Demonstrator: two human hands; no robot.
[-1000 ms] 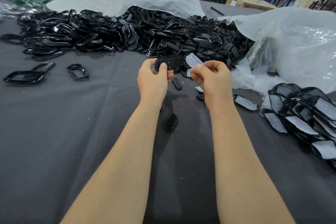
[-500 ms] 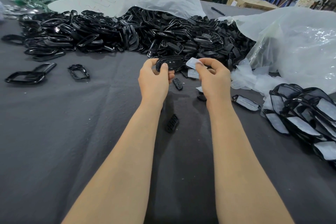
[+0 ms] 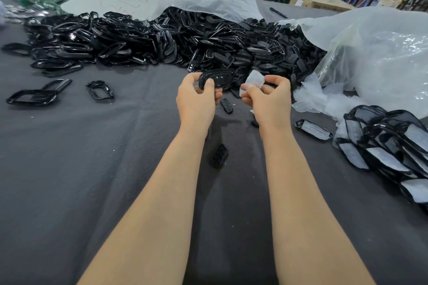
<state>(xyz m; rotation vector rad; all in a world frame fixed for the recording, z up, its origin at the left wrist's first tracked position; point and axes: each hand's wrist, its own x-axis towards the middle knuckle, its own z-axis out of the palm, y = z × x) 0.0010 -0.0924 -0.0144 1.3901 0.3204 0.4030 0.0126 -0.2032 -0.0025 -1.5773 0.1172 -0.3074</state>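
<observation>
grey cloth table (image 3: pixel 92 169): left hand (image 3: pixel 196 97) grips black key-fob shell (image 3: pixel 216 78), right hand (image 3: pixel 269 97) pinches white film piece (image 3: pixel 254 80). small finished stack (image 3: pixel 389 146) right, big pile (image 3: pixel 162 39) left to do.

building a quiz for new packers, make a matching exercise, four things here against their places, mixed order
1. glossy black plastic key shell
2. small white film patch
3. black rubber button pad
4. black pen

a. between the forearms, on the grey cloth
b. pinched in the right hand
c. beyond the black pile
d. held in the left hand

Pairs: 1-d, 2-b, 3-a, 4-c
</observation>
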